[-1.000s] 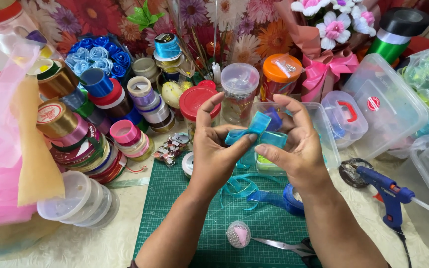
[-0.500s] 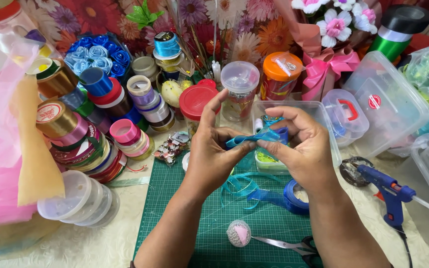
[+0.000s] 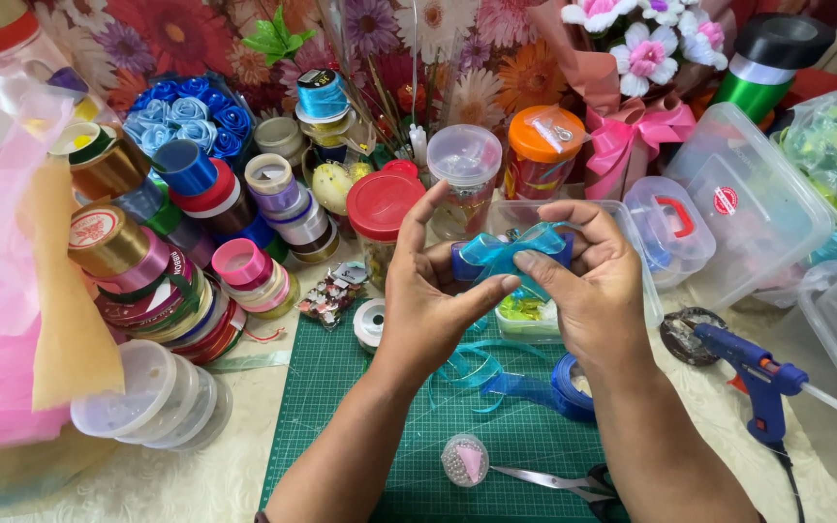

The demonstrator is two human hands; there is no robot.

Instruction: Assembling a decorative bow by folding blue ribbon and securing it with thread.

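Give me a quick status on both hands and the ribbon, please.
Left hand and right hand both pinching the blue ribbon, folded between fingertips. Held above the green cutting mat. Nothing in the way.

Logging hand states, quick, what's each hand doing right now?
Left hand: fingers pinching the teal ribbon.
Right hand: fingers pinching the same ribbon.

Blue glue gun [image 3: 756, 380] right of green cutting mat [image 3: 341, 407]; scissors [image 3: 559, 479] on mat; ribbon spools [image 3: 162, 261] stacked left
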